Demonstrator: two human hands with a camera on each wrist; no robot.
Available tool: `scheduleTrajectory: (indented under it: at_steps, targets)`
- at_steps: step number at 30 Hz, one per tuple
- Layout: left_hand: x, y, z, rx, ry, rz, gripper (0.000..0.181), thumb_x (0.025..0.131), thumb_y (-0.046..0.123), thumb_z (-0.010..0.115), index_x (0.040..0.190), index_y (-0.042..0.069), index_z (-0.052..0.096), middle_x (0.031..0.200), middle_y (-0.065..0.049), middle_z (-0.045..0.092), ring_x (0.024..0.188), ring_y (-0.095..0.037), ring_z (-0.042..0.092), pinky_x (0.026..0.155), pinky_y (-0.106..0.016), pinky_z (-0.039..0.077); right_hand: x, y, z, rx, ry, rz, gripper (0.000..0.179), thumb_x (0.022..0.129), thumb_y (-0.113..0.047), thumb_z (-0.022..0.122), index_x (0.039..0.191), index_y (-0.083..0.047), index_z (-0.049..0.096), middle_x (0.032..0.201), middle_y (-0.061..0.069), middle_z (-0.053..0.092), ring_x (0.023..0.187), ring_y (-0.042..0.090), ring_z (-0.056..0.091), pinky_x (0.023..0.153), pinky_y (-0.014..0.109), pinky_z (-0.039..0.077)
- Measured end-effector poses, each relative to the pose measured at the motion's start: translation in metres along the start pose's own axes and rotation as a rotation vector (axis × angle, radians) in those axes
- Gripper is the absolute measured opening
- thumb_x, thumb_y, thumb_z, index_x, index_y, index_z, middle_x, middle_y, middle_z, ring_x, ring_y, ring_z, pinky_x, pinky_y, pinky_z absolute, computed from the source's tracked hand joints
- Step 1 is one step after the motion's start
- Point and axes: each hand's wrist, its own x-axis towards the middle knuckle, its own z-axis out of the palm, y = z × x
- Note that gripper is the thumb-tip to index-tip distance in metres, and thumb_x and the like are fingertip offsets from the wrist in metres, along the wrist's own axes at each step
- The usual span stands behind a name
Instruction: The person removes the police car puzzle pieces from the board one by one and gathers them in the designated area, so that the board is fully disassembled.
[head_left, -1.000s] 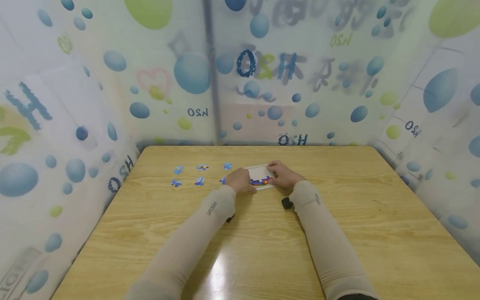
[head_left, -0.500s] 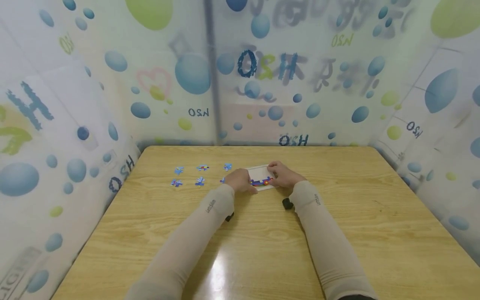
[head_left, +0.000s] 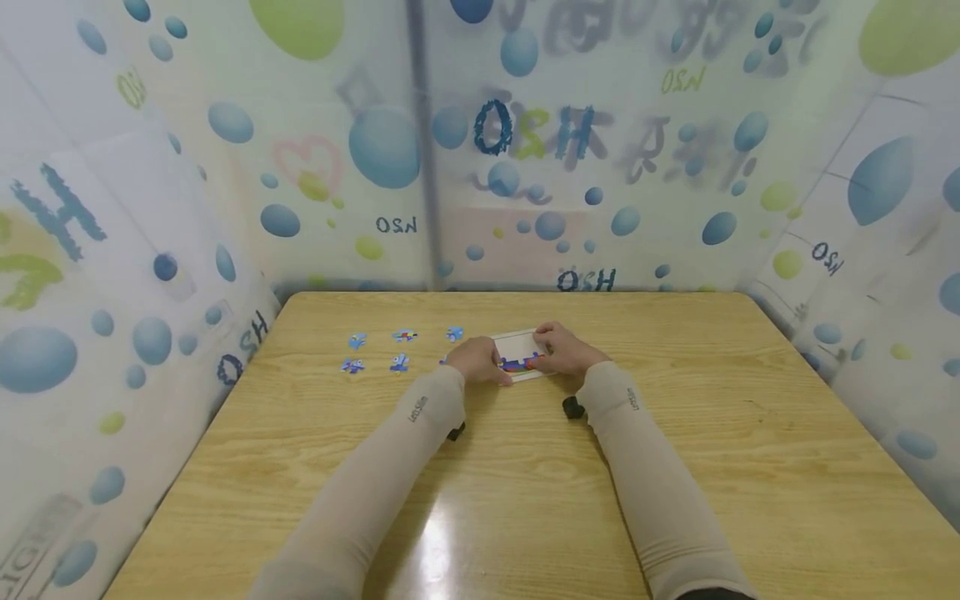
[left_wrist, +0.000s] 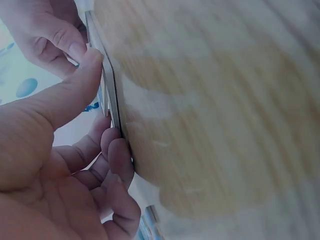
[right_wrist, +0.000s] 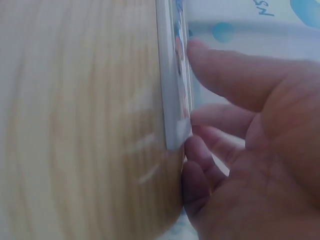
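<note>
A white framed puzzle tray lies on the table between both hands. Joined jigsaw pieces in blue, red and orange line its near side; the rest of its bed shows white. My left hand grips the tray's left end, thumb at the near edge and fingers curled by the side, as the left wrist view shows. At the right end, my right hand holds the tray with its thumb over the pieces. In the right wrist view, curled fingers sit by the corner of the tray.
Loose blue jigsaw pieces lie in two rows to the left, among them one fish-like piece and one with red and yellow. Another piece sits just beyond my left hand. Patterned curtains enclose the wooden table.
My left hand has shifted slightly left along the tray. The right thumb has moved a little left over the orange part of the pieces. The loose pieces have not moved.
</note>
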Motion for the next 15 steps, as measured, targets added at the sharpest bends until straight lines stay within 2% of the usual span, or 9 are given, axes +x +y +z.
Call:
scheduleTrajectory:
  at_steps: [3, 9, 12, 15]
  targets:
    - [0.0009, -0.0014, 0.0005, -0.007, -0.014, 0.0, 0.041, 0.086, 0.037, 0.082, 0.11, 0.007, 0.068, 0.108, -0.003, 0.069, 0.092, -0.019, 0.062, 0.083, -0.034, 0.053, 0.0025, -0.0007, 0.0046, -0.013, 0.02, 0.016, 0.04, 0.099, -0.024, 0.067, 0.119, 0.009, 0.057, 0.142, 0.028, 0.038, 0.13, 0.042, 0.038, 0.109, 0.053, 0.036]
    - [0.0013, -0.0004, -0.0032, -0.086, -0.037, -0.015, 0.036, 0.088, 0.03, 0.081, 0.111, 0.005, 0.067, 0.107, -0.004, 0.068, 0.093, -0.02, 0.061, 0.085, -0.034, 0.052, 0.008, -0.0005, 0.0081, -0.064, 0.014, 0.077, 0.06, 0.098, -0.026, 0.067, 0.14, 0.013, 0.048, 0.147, 0.027, 0.036, 0.133, 0.042, 0.036, 0.114, 0.052, 0.032]
    - [0.0019, 0.0013, -0.0069, -0.139, -0.049, -0.02, 0.027, 0.089, 0.026, 0.08, 0.104, 0.005, 0.072, 0.098, -0.003, 0.069, 0.085, -0.017, 0.06, 0.076, -0.03, 0.052, 0.009, 0.0005, 0.0073, -0.062, 0.01, 0.098, 0.063, 0.099, -0.027, 0.067, 0.143, 0.013, 0.045, 0.149, 0.026, 0.034, 0.135, 0.043, 0.035, 0.116, 0.053, 0.031]
    - [0.0028, 0.0021, -0.0094, -0.189, -0.058, -0.031, 0.017, 0.09, 0.024, 0.078, 0.092, 0.008, 0.077, 0.082, -0.001, 0.068, 0.071, -0.014, 0.057, 0.064, -0.025, 0.05, 0.0096, 0.0014, 0.007, -0.054, 0.005, 0.104, 0.065, 0.098, -0.027, 0.067, 0.144, 0.012, 0.044, 0.151, 0.025, 0.033, 0.136, 0.043, 0.033, 0.116, 0.053, 0.031]
